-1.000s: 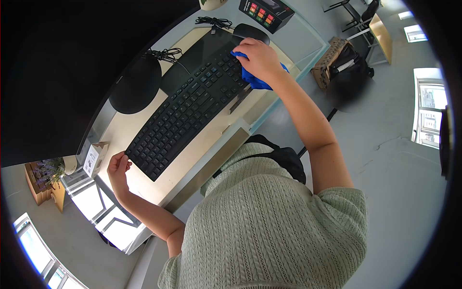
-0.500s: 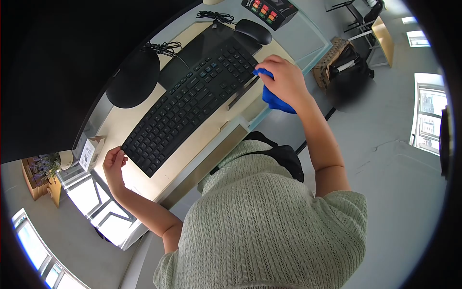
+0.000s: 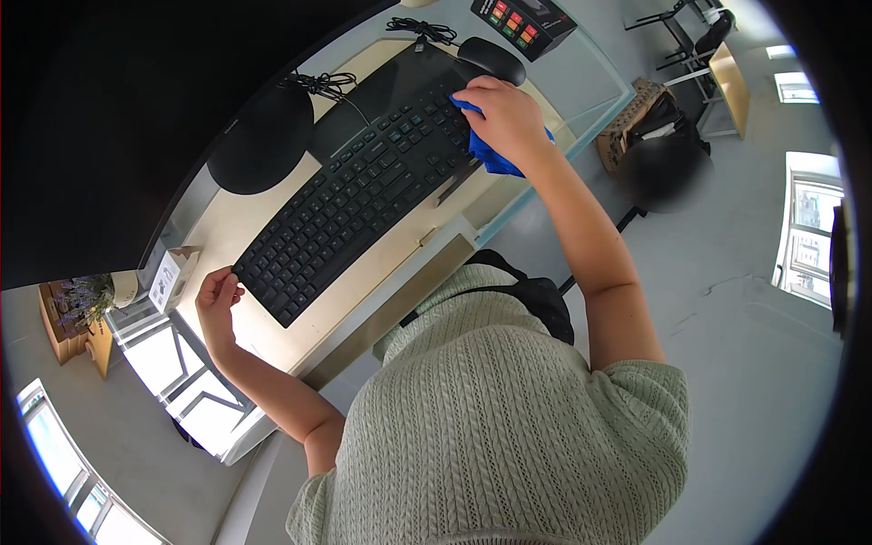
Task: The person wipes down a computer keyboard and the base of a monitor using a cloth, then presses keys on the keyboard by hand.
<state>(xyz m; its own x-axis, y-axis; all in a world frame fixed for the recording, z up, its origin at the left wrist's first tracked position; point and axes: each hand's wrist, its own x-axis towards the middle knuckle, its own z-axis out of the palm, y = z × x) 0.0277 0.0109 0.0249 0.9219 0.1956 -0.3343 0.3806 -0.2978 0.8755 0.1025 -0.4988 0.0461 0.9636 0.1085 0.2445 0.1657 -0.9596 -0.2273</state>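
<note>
A black keyboard [image 3: 354, 204] lies at a slant across the pale desk. At its near left corner, my left hand [image 3: 218, 300] pinches the edge between thumb and fingers. My right hand [image 3: 504, 118] is closed around a blue cloth [image 3: 495, 159] and presses it onto the keys at the keyboard's right end. Part of the cloth hangs out below the palm, past the keyboard's edge. The keys under that hand are hidden.
A black mouse [image 3: 491, 60] sits just beyond my right hand, near a coiled black cable [image 3: 422, 31]. The round black monitor base [image 3: 261, 141] stands behind the keyboard, under a large dark monitor [image 3: 100, 127]. A printed box [image 3: 525, 25] is at the far right, a white box [image 3: 173, 277] at left.
My right hand has moved with the blue cloth from the keyboard's right edge inward over its end keys. My left hand keeps its hold on the corner. The whole view has shifted slightly.
</note>
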